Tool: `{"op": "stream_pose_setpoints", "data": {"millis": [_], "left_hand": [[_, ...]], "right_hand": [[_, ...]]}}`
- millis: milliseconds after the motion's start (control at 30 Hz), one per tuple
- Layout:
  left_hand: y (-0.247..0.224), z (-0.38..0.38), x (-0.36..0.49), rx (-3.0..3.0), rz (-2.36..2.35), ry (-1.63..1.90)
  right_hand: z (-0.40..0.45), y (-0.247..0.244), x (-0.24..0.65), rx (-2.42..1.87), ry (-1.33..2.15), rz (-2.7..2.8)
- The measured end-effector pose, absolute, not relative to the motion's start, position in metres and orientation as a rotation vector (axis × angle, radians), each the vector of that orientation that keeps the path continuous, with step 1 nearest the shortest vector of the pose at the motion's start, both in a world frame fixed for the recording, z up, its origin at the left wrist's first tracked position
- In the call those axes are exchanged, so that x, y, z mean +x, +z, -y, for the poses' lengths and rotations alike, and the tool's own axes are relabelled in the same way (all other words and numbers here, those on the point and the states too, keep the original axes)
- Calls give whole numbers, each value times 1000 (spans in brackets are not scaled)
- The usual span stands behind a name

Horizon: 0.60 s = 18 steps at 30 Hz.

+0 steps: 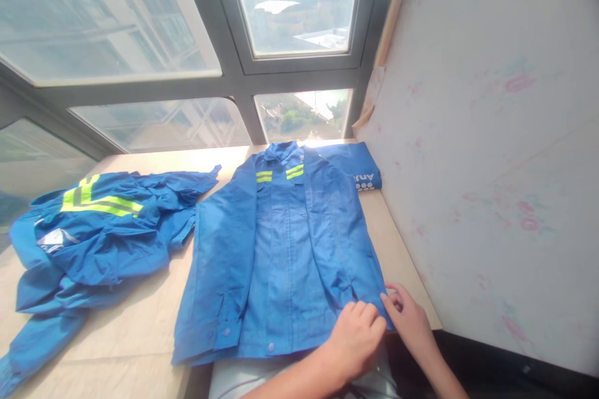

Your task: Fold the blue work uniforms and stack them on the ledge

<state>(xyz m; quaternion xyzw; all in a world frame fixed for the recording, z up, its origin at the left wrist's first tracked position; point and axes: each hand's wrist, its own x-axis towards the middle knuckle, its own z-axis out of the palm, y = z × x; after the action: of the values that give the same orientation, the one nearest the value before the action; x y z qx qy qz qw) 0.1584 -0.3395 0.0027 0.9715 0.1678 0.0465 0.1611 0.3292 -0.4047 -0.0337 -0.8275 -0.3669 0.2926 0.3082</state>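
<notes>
A blue jacket (pixel 281 249) with yellow-green strips on its chest lies front up on the pale wooden table (pixel 116 349), collar toward the window. Its sleeves are laid down over the front. My left hand (pixel 358 336) is closed on the cuff area at the jacket's lower right. Just right of it, my right hand (pixel 407 318) pinches the jacket's lower right edge, thumb and finger together. The fingertips of my left hand are partly hidden behind its knuckles.
A crumpled blue garment (pixel 116 243) with yellow-green strips lies on the left. A folded blue item (pixel 349 162) with white lettering sits behind the jacket's right shoulder. Windows (pixel 299 62) rise behind the table, and a flowered wall (pixel 505 168) borders its right side.
</notes>
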Motion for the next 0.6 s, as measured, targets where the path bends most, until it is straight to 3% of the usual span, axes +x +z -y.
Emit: {"op": "stream_pose_setpoints", "data": {"millis": [600], "left_hand": [[4,329,115,2746,-647,76]], "right_hand": [[415,-26,317,-2413,733,1218]]}}
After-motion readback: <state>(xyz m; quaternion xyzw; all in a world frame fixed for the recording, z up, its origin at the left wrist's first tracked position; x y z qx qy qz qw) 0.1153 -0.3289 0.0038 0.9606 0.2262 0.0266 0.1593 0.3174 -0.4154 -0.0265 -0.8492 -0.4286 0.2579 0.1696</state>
